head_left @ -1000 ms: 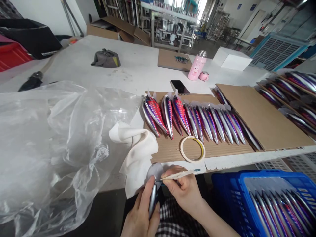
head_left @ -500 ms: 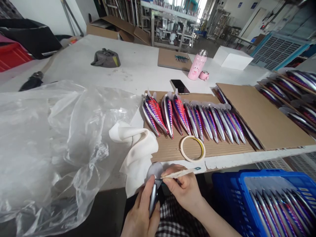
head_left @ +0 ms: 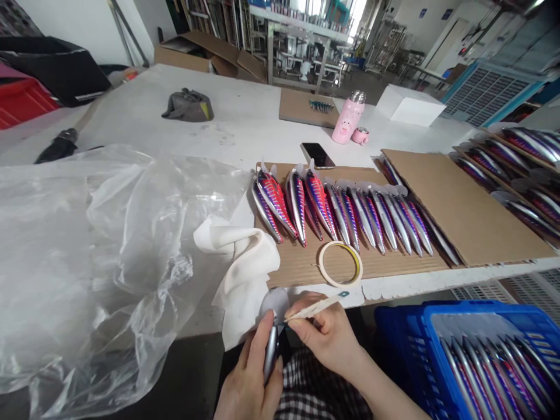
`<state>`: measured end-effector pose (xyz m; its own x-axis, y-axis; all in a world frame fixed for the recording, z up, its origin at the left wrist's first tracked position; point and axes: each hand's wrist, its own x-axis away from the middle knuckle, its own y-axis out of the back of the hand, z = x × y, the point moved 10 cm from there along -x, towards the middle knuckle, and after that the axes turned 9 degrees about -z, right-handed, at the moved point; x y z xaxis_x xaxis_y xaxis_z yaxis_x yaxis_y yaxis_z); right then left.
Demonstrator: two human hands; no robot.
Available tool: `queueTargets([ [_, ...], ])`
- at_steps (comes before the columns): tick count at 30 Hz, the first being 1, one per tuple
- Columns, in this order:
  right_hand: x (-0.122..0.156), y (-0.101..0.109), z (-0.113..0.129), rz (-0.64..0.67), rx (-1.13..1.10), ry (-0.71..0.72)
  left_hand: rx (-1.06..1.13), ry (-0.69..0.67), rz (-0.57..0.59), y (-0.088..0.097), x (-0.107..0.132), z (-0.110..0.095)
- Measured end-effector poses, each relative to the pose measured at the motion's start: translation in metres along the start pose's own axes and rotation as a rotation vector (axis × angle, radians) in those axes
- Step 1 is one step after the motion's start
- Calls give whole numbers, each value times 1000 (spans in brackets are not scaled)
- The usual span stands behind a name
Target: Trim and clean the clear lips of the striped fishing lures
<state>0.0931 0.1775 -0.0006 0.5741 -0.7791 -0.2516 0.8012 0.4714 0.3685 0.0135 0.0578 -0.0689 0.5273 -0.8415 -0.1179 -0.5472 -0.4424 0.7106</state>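
Observation:
My left hand (head_left: 251,373) is closed around a silver fishing lure (head_left: 271,350), held low in front of the table edge. The lure's clear rounded lip (head_left: 275,298) points away from me. Pinched in my right hand (head_left: 324,329) is a slim tool with a pale wrapped handle (head_left: 312,309) and a green end with a hole. Its dark thin tip meets the lure near the base of the lip; the exact contact is too small to make out. Beside my left hand, a white cloth (head_left: 245,262) hangs over the table edge.
Red, purple and silver lures (head_left: 321,201) lie in a row on cardboard (head_left: 301,268), with a tape roll (head_left: 341,263) before them. Plastic sheeting (head_left: 109,262) covers the left. A blue crate (head_left: 402,344) holds several lures. A phone (head_left: 318,155) and pink bottle (head_left: 349,118) stand farther back.
The green end of the tool in my right hand has swung slightly left and up. My left hand and the lure have stayed nearly in place.

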Motion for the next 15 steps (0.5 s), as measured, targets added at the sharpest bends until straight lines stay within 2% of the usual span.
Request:
queueTargets([
  [7,3,6,-7,-97,42,-68,4,21,-4,0,0,1],
  [12,1,0,-5,-16,-3,-42,-10,2,-5,1,0,0],
  [15,1,0,-4,-22,-4,-40,-22,-13,-6,0,0,-1],
])
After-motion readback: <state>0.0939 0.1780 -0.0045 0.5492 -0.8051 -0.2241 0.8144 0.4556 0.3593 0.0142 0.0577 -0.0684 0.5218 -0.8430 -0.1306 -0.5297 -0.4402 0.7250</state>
